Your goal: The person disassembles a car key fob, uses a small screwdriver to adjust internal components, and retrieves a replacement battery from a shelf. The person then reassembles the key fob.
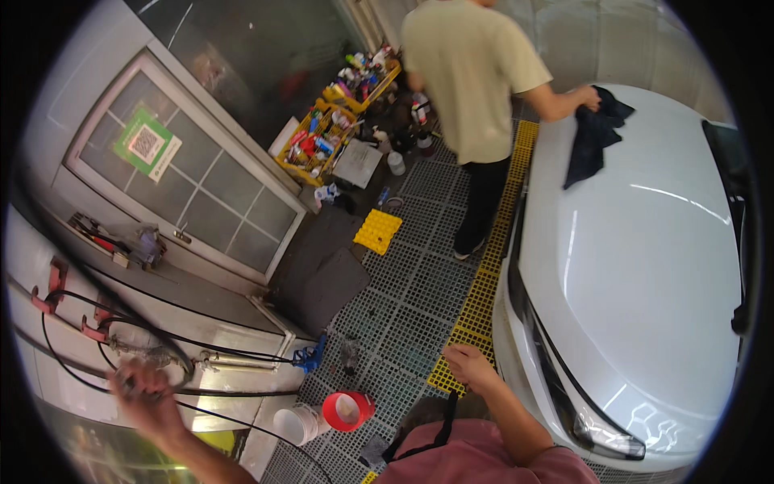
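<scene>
At the lower left, my left hand (149, 395) is closed around a thick black hose (121, 302), which arcs up and away toward the upper left; the hand is slightly blurred. My right hand (469, 367) is raised in front of my pink shirt, above the floor grating beside the car. Its fingers are curled, and what they hold, if anything, does not show. The white car (645, 234) stands on the right, its hood facing up. At its far side another person in a beige T-shirt (463, 73) presses a dark cloth (597, 137) on the hood.
Thinner black hoses hang on red wall hooks (55, 286) at left. A red bucket (348, 411) and a white bucket (297, 423) stand below. Yellow crates of bottles (310, 149) line the far wall by the door (189, 165). Yellow strips edge the grating (411, 282).
</scene>
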Motion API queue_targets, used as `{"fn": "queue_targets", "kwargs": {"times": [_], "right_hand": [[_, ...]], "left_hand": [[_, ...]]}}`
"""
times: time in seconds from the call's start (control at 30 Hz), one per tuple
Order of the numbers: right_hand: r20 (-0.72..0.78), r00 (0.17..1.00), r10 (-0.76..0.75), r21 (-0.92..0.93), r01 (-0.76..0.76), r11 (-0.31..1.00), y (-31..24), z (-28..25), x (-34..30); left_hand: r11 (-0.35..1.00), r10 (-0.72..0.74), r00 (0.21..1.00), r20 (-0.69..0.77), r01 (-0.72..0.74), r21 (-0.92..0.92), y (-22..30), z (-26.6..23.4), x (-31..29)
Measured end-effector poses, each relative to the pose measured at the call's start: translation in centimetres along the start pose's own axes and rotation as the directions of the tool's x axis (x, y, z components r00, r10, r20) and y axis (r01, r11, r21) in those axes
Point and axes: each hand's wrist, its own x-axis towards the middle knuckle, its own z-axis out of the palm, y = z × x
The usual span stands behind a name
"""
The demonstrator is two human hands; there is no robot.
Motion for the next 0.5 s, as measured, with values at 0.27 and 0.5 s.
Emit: {"fn": "queue_targets", "kwargs": {"times": [0.27,0.5], "right_hand": [[0.987,0.121,-0.108,-0.013,0.723,0.691,-10.9,28.8,12.7],[0.879,-0.369,-0.304,0.469,0.549,0.691,-10.1,45.9,19.3]], "left_hand": [[0.955,0.283,0.948,0.143,-0.292,0.045,-4.0,-12.2,-2.2],[0.986,-0.007,0.762,-0.647,0.115,0.124,-24.8,-12.9,7.9]]}}
